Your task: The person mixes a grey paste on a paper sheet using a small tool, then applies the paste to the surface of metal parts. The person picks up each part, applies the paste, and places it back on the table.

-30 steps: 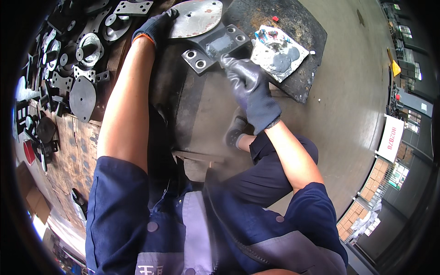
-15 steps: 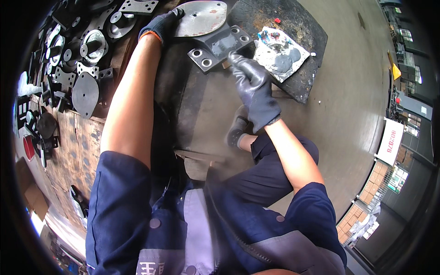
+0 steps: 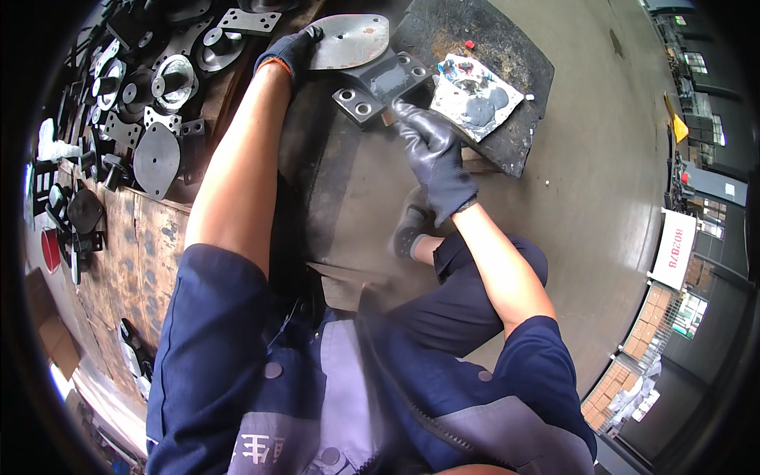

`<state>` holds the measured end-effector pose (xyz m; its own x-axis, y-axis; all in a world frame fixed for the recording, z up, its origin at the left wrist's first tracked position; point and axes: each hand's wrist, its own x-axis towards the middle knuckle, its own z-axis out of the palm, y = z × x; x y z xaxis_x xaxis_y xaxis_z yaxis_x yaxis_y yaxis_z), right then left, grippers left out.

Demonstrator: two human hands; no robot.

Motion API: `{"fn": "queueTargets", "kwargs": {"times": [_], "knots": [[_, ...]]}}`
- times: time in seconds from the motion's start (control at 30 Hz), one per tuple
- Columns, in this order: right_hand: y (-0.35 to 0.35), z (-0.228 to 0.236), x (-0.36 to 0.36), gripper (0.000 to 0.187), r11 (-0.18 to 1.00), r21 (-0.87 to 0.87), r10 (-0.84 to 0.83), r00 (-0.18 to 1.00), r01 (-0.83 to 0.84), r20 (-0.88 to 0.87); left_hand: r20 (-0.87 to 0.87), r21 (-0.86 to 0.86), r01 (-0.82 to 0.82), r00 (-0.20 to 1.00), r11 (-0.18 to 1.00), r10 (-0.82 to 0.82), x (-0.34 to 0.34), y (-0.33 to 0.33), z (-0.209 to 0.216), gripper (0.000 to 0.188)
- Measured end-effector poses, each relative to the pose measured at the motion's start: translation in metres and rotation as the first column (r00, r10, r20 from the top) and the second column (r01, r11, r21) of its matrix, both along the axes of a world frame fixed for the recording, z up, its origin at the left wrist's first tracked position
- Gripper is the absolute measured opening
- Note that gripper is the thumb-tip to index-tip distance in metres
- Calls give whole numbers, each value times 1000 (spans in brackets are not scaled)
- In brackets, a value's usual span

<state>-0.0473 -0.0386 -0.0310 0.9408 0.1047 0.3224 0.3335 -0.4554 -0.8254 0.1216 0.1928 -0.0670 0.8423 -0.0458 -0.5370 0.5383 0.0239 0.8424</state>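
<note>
My left hand [image 3: 291, 49], in a dark glove with an orange cuff, grips the edge of an oval grey metal plate [image 3: 352, 38] at the top of the view. Just below the plate lies a dark grey bracket [image 3: 378, 83] with round holes at its corners. My right hand [image 3: 431, 150], in a grey glove, is closed on a small brush [image 3: 388, 119]. Its tip touches the near edge of the bracket, and my fingers hide most of it. A flat board smeared with grey paint [image 3: 475, 99] lies right of the bracket.
A dark rusty sheet [image 3: 507, 55] lies under the paint board on the concrete floor. To the left, a wooden pallet [image 3: 150, 245] holds several dark metal flanges and plates [image 3: 158, 154]. My shoe [image 3: 408, 229] rests below the right hand.
Both hands stay on the same things. The whole view has shifted slightly to the right, and the right hand barely moves along the bracket.
</note>
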Motion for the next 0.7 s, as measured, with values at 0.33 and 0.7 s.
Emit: {"fn": "queueTargets", "kwargs": {"times": [0.33, 0.7], "knots": [[1, 5, 0, 21, 999, 37, 3, 1000, -3, -5, 6, -64, -24, 1000, 998, 25, 5, 1, -4, 43], [-36, 122, 8, 40, 963, 176, -139, 934, 206, -328, 493, 530, 73, 784, 845, -377, -60, -16, 115, 45]]}}
